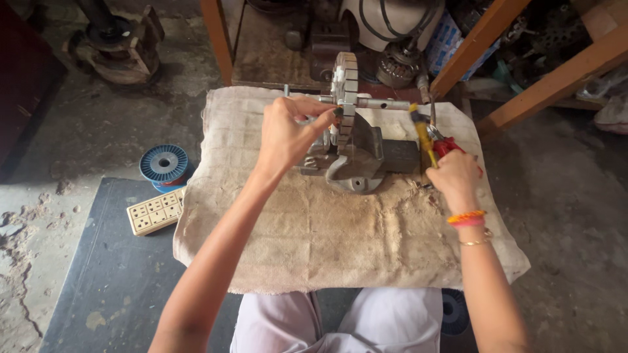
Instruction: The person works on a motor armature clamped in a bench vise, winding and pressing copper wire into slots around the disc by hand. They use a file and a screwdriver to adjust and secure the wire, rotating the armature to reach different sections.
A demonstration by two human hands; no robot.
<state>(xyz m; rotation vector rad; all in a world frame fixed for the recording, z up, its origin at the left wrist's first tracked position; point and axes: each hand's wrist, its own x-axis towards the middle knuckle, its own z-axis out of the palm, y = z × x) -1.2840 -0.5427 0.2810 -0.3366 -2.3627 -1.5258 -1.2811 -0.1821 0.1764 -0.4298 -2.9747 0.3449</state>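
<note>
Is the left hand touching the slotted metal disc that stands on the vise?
Touching. In the head view, the fingertips of the left hand press against the edge of the slotted metal disc, with no gap visible, above the grey vise.

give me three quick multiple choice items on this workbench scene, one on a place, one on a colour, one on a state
1. Where does the blue wire spool lie?
A. on the beige cloth
B. on the floor left of the cloth
C. in the vise

2. What colour is the handle of the tool in the right hand?
A. yellow
B. green
C. white

3. What is the left hand doing?
A. resting flat on the cloth
B. pinching at the slotted metal rotor core
C. holding the socket strip

Answers: 1 B, it sits beside the cream socket strip, off the beige cloth. 2 A, the yellow handle rises from the fist. 3 B, fingertips meet at the core held in the grey metal vise.
</note>
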